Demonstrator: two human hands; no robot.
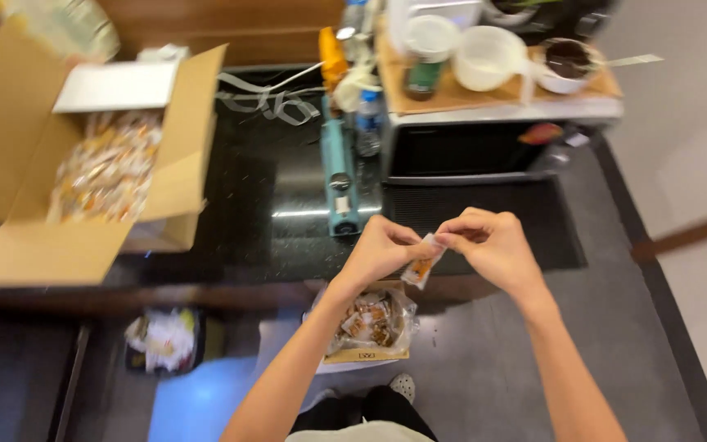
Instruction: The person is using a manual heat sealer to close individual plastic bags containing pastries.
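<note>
Both hands — left hand, right hand — pinch one small snack packet.

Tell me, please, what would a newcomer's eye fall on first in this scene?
Most likely the left hand and right hand, meeting mid-frame, both pinching a small clear packet. Next, the big open cardboard box of wrapped snacks on the dark counter at left, then the small box of packets below the hands.

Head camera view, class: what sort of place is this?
Probably a small home or shop packing corner: a cardboard box of wrapped snacks, a blue heat sealer and both hands pinching a small snack packet.
</note>
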